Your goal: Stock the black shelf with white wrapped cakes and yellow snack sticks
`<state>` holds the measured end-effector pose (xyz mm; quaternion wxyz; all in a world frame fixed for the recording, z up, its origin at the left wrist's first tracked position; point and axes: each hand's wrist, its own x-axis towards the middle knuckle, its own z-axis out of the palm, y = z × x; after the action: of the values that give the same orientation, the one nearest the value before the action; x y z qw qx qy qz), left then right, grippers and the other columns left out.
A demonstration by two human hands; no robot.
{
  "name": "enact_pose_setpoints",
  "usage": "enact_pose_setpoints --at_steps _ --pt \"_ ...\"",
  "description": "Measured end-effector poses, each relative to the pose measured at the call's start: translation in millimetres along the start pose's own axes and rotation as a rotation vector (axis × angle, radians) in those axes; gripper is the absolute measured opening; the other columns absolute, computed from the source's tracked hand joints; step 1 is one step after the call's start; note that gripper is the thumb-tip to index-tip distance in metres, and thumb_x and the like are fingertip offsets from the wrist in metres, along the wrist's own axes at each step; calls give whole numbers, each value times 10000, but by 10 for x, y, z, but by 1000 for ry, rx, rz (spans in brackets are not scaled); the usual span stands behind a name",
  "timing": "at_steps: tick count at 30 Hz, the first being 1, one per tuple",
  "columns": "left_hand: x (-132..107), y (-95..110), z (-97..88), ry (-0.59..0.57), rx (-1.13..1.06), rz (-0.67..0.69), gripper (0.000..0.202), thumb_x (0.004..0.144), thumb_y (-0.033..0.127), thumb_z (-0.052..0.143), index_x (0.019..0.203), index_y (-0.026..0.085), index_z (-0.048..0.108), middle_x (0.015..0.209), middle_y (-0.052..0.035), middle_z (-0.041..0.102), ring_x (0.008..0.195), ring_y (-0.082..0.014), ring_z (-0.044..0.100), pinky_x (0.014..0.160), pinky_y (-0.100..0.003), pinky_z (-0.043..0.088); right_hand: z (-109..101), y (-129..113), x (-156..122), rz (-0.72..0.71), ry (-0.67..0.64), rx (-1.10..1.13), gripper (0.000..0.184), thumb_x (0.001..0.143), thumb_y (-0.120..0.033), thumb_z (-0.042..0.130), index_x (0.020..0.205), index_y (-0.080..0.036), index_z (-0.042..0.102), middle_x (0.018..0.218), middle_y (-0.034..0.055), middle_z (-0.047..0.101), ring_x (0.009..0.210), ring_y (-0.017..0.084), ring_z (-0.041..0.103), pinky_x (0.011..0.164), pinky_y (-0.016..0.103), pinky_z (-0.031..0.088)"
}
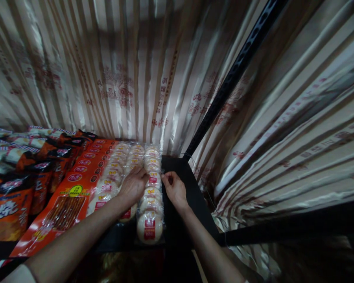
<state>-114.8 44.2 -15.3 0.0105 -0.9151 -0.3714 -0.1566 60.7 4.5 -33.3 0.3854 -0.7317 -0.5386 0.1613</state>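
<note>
Rows of round pale buns in clear wrappers [149, 204] lie on a black shelf [181, 173]. My left hand [133, 185] rests palm down on the bun rows, fingers curled over one pack. My right hand [173, 186] is at the right edge of the rightmost row, fingers pinched on the wrapper's edge.
Flat orange snack packets [73, 192] lie left of the buns, with darker orange bags [8, 204] further left. A black perforated shelf post [233, 74] rises from the shelf corner. Striped satin curtain [120, 70] hangs behind and to the right.
</note>
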Motion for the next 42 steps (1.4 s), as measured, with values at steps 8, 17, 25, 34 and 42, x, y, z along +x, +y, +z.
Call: enact_pose_setpoints --at_steps 8,17,25,34,42 --pt "16 11 -43 -20 -9 7 174 828 141 488 891 138 650 943 -99 620 975 -236 510 884 -364 437 12 32 -129 3 -146 108 246 756 -455 561 727 -213 588 664 -16 600 568 118 519 559 233 370" --pt "23 5 -58 -32 -19 -9 175 821 141 492 898 139 649 941 -94 620 983 -236 499 894 -352 429 163 146 -94 31 -214 495 202 664 -392 629 680 -194 593 617 -32 562 544 100 477 553 223 387" --pt "35 12 -73 -6 -47 -31 158 834 158 485 858 147 641 893 -87 617 940 -229 496 883 -347 419 144 129 -130 22 -151 367 184 730 -387 569 683 -210 573 610 -28 579 528 107 495 513 215 392" --pt "43 -19 -89 -19 -113 -42 211 878 204 441 828 154 640 853 -77 605 915 -219 496 853 -348 421 162 124 -81 16 -80 348 213 747 -420 551 692 -215 576 611 -24 580 534 113 504 509 216 412" --pt "59 -34 -73 -10 -167 -68 191 866 191 465 896 156 650 885 -67 616 938 -211 505 873 -343 418 158 157 -77 15 -44 329 230 754 -433 547 699 -214 594 613 -18 594 544 121 521 529 224 412"
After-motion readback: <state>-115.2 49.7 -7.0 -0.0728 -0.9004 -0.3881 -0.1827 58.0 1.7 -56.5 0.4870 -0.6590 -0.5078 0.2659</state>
